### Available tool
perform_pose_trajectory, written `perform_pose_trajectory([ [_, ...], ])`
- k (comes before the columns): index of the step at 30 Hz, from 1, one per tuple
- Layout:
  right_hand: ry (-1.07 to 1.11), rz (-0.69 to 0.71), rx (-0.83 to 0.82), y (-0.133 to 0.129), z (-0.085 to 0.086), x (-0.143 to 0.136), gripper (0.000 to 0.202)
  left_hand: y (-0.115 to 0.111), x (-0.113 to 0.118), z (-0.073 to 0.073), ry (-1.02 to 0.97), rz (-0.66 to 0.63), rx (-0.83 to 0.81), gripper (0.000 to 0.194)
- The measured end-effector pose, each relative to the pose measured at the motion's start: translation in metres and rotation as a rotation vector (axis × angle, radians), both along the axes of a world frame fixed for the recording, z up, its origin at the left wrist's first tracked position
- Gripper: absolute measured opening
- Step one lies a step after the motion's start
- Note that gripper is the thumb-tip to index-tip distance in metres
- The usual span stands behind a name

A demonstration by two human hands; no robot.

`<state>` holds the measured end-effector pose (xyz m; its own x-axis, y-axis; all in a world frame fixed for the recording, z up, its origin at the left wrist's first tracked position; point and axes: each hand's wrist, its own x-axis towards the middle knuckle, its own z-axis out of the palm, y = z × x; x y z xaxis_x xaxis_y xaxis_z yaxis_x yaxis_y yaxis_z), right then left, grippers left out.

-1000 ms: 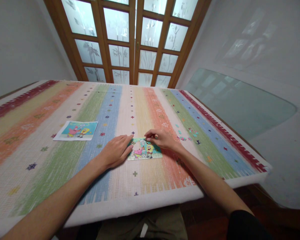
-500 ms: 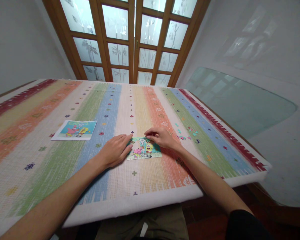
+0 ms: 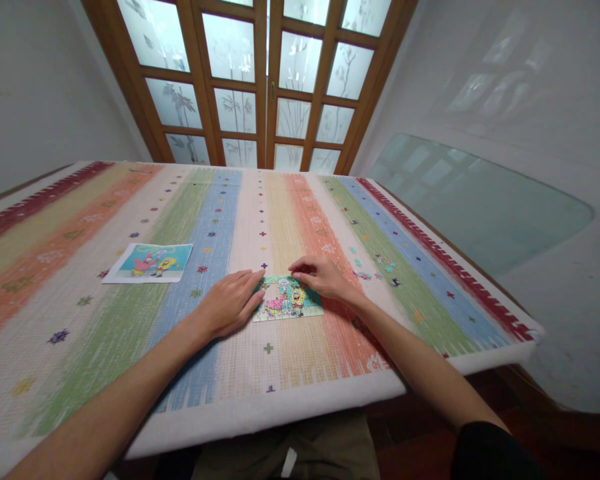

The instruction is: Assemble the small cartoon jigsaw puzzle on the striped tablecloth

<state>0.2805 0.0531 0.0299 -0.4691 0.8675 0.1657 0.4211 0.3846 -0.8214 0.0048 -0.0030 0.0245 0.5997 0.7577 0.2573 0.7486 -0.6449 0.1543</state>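
Note:
A small cartoon jigsaw puzzle point(image 3: 289, 301) lies flat on the striped tablecloth point(image 3: 290, 220) in front of me. My left hand point(image 3: 230, 301) rests palm down against the puzzle's left edge, fingers together. My right hand point(image 3: 321, 275) lies over the puzzle's upper right corner, fingertips bent and pressing on its top edge; whether a piece sits under them is hidden. Several loose teal and pink puzzle pieces point(image 3: 373, 264) are scattered just right of my right hand.
A printed reference picture point(image 3: 150, 261) of the same cartoon lies to the left on the cloth. Wooden glazed doors point(image 3: 265, 80) stand behind the table. A sheet of glass point(image 3: 470, 200) leans against the right wall. The table's near edge point(image 3: 280, 410) is just above my lap.
Both hands stay almost still on the puzzle; only the view shifts slightly.

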Motion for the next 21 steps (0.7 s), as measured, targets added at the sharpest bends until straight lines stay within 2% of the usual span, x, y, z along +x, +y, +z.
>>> perform_pose_trajectory([
  [7,-0.015,-0.027,-0.054,0.000,0.000,0.003,0.019,0.000,-0.001,-0.001,-0.023,-0.008,0.014,0.047],
  [15,-0.143,0.001,0.053,-0.004,0.008,0.004,0.031,0.000,0.000,0.000,-0.010,-0.021,0.046,0.045],
  [21,-0.169,0.026,0.023,-0.009,0.013,0.003,0.017,0.000,-0.001,-0.001,0.000,-0.020,0.049,0.047],
])
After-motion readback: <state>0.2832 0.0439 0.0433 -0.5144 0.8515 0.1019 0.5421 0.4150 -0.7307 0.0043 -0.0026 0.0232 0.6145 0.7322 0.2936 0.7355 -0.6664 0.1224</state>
